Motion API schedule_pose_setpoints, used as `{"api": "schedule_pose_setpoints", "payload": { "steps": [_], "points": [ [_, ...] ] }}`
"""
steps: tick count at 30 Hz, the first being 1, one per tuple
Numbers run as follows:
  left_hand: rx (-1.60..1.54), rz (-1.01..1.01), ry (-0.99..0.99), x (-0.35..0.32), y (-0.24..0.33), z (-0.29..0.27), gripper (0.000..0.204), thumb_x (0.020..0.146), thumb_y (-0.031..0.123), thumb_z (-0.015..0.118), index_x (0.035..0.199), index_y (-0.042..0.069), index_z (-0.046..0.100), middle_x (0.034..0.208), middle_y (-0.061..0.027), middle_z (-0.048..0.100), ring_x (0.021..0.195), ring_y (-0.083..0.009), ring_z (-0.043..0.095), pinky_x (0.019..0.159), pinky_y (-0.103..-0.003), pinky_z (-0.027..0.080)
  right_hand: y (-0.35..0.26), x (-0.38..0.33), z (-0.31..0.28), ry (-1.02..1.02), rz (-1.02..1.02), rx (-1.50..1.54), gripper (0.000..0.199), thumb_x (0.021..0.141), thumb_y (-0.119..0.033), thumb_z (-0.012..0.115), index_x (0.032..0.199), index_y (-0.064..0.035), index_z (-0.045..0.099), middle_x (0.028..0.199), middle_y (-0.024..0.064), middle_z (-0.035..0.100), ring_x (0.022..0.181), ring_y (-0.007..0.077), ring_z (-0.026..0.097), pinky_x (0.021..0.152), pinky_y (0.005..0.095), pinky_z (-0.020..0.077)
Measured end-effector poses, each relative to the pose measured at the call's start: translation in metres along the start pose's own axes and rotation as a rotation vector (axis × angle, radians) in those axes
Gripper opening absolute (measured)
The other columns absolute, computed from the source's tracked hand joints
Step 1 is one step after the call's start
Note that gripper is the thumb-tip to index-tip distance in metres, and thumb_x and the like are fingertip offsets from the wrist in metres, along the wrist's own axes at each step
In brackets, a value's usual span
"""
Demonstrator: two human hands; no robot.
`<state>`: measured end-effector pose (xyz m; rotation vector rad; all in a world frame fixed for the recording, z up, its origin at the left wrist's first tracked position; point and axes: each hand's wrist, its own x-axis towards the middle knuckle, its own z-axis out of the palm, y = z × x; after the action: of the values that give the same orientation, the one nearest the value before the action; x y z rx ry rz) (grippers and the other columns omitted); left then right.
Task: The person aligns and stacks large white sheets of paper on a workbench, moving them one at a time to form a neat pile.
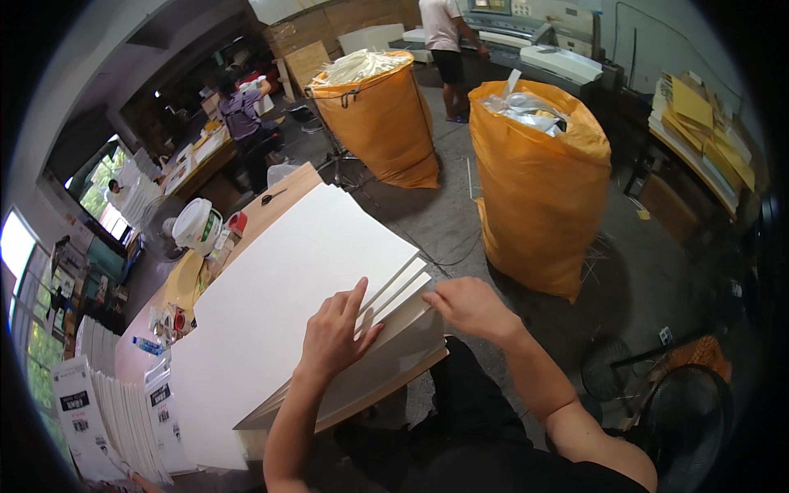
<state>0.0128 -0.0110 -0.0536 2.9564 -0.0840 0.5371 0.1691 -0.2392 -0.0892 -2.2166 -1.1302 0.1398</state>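
Along the fanned white sheets (pixel 288 275), the left hand (pixel 333 335) rests spread while the right hand (pixel 470 306) pinches one corner.

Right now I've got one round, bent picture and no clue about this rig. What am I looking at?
No machine arm here: these are a person's own two bare hands. The one picture comes from a wide fisheye camera worn on that person's head, looking down, so straight edges bow near the rim and the picture's left is the person's left.

In front is a stack of large white sheets on a table, their edges spread apart at the near right. The left hand is spread at the stack's near edge; the right hand seems to pinch a sheet corner.

Farther along the table are scissors and a white bucket. Beyond, two filled orange sacks stand on the floor.
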Motion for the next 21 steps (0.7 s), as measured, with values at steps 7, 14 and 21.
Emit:
{"api": "schedule_pose_setpoints", "payload": {
  "steps": [7,14,21],
  "points": [
    [-0.173,-0.067,0.007,0.005,-0.005,-0.014,0.066,0.094,0.021,0.071,0.154,0.006,0.046,0.130,-0.0229,0.064,0.112,-0.0388,0.067,0.096,-0.045,0.055,-0.024,0.021,0.030,0.121,0.120,1.028,0.037,0.099,-0.029,0.070,0.081,-0.0007,0.053,0.069,0.0128,0.062,0.061,0.0240,0.064,0.060,0.0425,0.0501],
    [-0.071,0.015,-0.038,0.011,0.000,-0.023,0.038,0.096,0.006,0.065,0.128,0.027,0.071,0.148,-0.0234,0.055,0.118,-0.0407,0.069,0.098,-0.044,0.061,-0.038,0.028,0.036,0.222,0.148,0.982,0.029,0.102,-0.023,0.064,0.078,-0.0076,0.058,0.062,0.0004,0.057,0.060,0.0103,0.063,0.051,0.0246,0.0449],
    [-0.163,0.011,-0.022,0.011,-0.006,-0.025,0.026,0.093,0.012,0.075,0.118,0.021,0.075,0.146,-0.0214,0.056,0.116,-0.0394,0.070,0.096,-0.045,0.062,-0.029,0.032,0.024,0.004,0.255,1.397,0.029,0.100,-0.020,0.065,0.075,-0.0083,0.058,0.063,0.0028,0.058,0.059,0.0159,0.065,0.054,0.0278,0.0449]
  ]
}}
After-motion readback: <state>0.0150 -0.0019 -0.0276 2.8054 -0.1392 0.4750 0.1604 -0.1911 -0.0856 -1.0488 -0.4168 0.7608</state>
